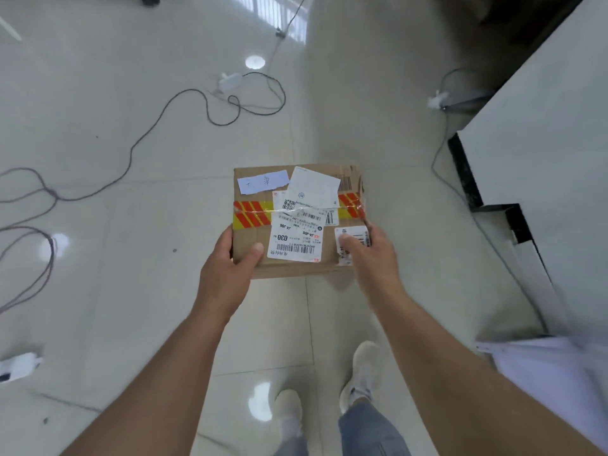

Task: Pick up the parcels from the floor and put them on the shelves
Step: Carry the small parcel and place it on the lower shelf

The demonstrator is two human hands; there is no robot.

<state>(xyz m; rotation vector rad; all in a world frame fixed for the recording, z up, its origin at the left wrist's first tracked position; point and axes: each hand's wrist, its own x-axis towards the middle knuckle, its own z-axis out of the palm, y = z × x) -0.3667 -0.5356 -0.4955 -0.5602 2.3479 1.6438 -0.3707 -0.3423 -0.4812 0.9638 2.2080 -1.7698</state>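
A flat brown cardboard parcel (253, 200) with white shipping labels and a band of red-and-yellow tape is held level in front of me, above the tiled floor. My left hand (227, 271) grips its near left corner, thumb on top. On the near right corner sits my right hand (368, 255), its thumb pressing a small barcode label. No shelf boards show in this view.
Dark cables (138, 139) loop over the glossy white floor at left and centre, with a white plug block (230, 81) behind them. A white counter or cabinet (543, 153) with a black base runs along the right. My white shoes (362, 373) are below the parcel.
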